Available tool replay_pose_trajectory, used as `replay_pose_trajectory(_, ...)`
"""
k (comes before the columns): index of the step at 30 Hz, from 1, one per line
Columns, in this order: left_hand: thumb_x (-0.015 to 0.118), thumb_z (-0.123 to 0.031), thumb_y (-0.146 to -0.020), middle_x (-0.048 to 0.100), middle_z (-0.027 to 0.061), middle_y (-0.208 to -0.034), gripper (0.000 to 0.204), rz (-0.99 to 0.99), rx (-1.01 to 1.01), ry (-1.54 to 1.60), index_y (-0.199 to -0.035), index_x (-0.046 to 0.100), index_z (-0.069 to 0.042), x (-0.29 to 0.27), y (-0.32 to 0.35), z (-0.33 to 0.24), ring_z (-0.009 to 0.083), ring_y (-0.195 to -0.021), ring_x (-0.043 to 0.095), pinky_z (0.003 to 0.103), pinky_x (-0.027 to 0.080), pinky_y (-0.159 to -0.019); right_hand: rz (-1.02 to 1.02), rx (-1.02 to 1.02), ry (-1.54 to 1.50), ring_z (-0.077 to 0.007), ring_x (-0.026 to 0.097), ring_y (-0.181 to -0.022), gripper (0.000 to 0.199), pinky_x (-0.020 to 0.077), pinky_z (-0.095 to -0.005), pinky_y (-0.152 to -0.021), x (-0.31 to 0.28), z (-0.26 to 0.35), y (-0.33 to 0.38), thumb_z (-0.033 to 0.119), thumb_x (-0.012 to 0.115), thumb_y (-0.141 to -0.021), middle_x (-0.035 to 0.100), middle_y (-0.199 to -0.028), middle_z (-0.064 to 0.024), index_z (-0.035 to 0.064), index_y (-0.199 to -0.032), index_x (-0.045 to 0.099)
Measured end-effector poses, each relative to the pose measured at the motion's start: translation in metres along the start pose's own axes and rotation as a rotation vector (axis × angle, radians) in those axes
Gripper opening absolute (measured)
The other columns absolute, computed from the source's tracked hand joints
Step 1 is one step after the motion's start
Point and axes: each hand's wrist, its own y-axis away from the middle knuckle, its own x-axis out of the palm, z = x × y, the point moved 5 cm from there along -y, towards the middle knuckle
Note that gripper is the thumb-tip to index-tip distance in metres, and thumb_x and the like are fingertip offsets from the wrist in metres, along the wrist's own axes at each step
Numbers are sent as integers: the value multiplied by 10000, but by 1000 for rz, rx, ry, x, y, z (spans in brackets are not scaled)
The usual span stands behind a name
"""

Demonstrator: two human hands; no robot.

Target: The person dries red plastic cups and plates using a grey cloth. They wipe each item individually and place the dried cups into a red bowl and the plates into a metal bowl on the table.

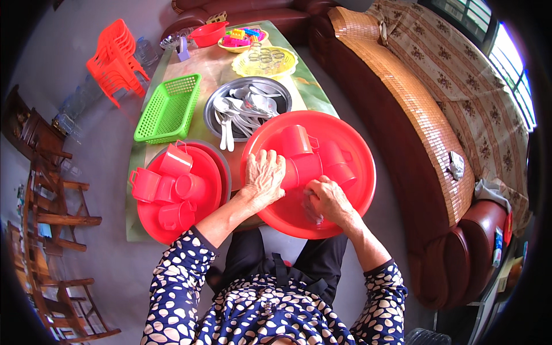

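A large red basin (362, 172) stands at the table's near edge, with several red mugs (296, 141) in it. My left hand (264, 179) reaches over its left side, fingers curled round a red mug (307, 168) that lies on its side. Close beside this mug, my right hand (329, 198) is closed on a pale, wet-looking cloth (312, 211), partly hidden under the fingers and blurred. To the left, a smaller red basin (150, 221) holds more red mugs (176, 161) lying at various angles.
Beyond the basins are a metal bowl (210, 118) of white spoons and a green basket (167, 115). Farther back on the table (213, 66) sit a yellow basket (241, 68) of glasses, coloured blocks (236, 39) and another red basin (208, 34). A sofa (368, 115) runs along the right.
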Motion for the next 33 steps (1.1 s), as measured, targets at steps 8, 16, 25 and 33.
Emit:
replay_pose_trajectory(8,780,-488,-610,543,224,-1163,831,162,-160,358,-1191,487,30,-46,-1,28,385,-1114,527,449,438,-949,292,64,335,-393,586,-914,195,515,-465,-765,20,3,8,238,598,-852,504,-1065,-188,150,-1025,620)
replay_pose_trajectory(16,740,-346,-759,599,134,-1165,644,229,-216,1401,-1238,517,21,-26,-13,30,198,-1069,583,337,491,-882,185,-8,75,-325,616,-940,207,520,-416,-788,9,-1,9,125,605,-834,634,-928,-169,77,-1035,610)
replay_pose_trajectory(25,648,-319,-868,636,66,-1094,419,350,-650,2334,-1212,555,-99,15,8,-9,205,-999,622,420,536,-849,-391,47,-540,-329,636,-851,297,524,-370,-722,-43,30,19,-35,593,-789,590,-930,-183,-6,-1083,558)
replay_pose_trajectory(33,593,-365,-899,581,54,-1146,429,225,-499,2334,-1252,509,-136,1,17,-37,183,-1025,583,379,569,-734,-748,153,-558,-123,588,-759,289,500,-263,-659,-53,36,10,5,597,-871,612,-889,-62,36,-1155,556)
